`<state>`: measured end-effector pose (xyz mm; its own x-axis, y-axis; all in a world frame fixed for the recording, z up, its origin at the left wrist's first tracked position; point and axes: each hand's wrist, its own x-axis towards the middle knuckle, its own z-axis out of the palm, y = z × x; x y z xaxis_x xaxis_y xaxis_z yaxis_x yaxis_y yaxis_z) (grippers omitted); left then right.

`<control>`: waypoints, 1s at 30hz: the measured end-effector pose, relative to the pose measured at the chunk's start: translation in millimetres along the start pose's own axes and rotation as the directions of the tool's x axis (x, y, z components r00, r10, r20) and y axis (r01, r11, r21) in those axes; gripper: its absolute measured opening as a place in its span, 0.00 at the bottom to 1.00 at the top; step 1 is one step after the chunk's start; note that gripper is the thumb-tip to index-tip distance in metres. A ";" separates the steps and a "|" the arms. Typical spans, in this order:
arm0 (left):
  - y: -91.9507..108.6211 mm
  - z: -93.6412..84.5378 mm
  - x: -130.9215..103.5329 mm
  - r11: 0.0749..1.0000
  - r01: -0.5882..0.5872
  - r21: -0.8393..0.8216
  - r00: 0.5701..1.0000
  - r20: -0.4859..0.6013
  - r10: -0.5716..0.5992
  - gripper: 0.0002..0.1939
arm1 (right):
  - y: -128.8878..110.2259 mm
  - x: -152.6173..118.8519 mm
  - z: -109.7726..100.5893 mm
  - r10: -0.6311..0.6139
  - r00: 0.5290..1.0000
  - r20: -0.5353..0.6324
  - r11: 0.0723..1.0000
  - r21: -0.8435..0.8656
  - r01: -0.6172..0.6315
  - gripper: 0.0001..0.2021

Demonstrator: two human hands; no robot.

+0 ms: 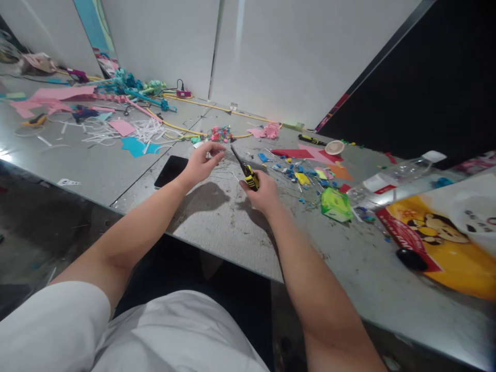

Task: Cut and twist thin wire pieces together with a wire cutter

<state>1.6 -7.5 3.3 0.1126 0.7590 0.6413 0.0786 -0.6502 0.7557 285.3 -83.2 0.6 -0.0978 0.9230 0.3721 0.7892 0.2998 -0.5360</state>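
Note:
My right hand [263,191] is closed around the grip of a black-and-yellow hand tool [251,178]. The tool's long, narrow dark tip points away from me and slightly left. A thin pale stick or wire [235,176] shows beside that hand; I cannot tell if it is held. Just left of the tip, my left hand [203,163] is raised over the table with fingers curled and thumb close to the fingertips. Anything between them is too small to make out. A black phone [170,171] lies flat beside my left wrist.
Small blue and yellow pieces [302,178] and a green packet [335,204] lie to the right. Further right are a clear plastic bottle [391,178] and a yellow bag [445,232]. White paper strips [143,132] and a yellow cable [201,103] lie towards the wall.

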 end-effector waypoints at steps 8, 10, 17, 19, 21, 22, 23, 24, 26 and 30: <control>3.4 -2.4 -0.6 0.999 -0.013 0.043 0.999 0.030 0.012 0.10 | -1.6 0.3 -9.4 0.011 0.996 0.090 0.991 -0.134 0.001 0.13; 2.6 -2.4 -0.4 0.999 -0.013 0.037 0.999 0.031 0.012 0.10 | -2.2 0.1 -10.3 0.000 0.995 0.100 0.989 -0.149 0.015 0.11; -1.0 -1.0 0.1 1.000 0.011 0.009 1.000 0.013 -0.012 0.09 | -2.5 -0.8 -8.8 -0.020 0.993 0.118 0.987 -0.158 0.039 0.09; -0.7 -1.0 0.3 1.000 0.006 -0.016 1.000 0.010 -0.006 0.10 | -2.7 -0.9 -8.9 -0.026 0.993 0.116 0.987 -0.155 0.044 0.09; 0.7 -1.3 0.7 0.999 0.005 -0.035 1.000 0.008 -0.005 0.11 | -3.4 -1.0 -9.3 -0.026 0.993 0.115 0.987 -0.156 0.044 0.09; 1.8 -1.5 1.1 0.999 0.013 -0.040 1.000 0.006 -0.013 0.12 | -4.0 -1.1 -9.5 -0.024 0.993 0.116 0.987 -0.158 0.043 0.10; 3.2 -1.6 1.5 0.999 0.026 -0.041 1.000 0.003 -0.026 0.12 | -4.6 -1.3 -9.6 -0.021 0.993 0.117 0.986 -0.159 0.040 0.10; 4.8 -1.6 1.9 0.998 0.041 -0.043 0.999 -0.002 -0.041 0.12 | -5.3 -1.5 -9.7 -0.018 0.993 0.118 0.987 -0.159 0.037 0.11; 8.6 -1.2 2.7 0.996 0.065 -0.056 0.998 -0.014 -0.066 0.12 | -6.9 -2.1 -9.8 -0.009 0.993 0.120 0.988 -0.154 0.027 0.10; 17.3 0.3 3.4 0.990 0.113 -0.090 0.993 -0.034 -0.116 0.11 | -10.6 -3.7 -9.9 0.015 0.991 0.134 0.992 -0.128 0.002 0.10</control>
<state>3.6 -16.2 18.4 0.0692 0.8302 0.5531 0.0015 -0.5545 0.8322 283.3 -92.2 12.5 -0.1663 0.9514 0.2591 0.8601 0.2685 -0.4337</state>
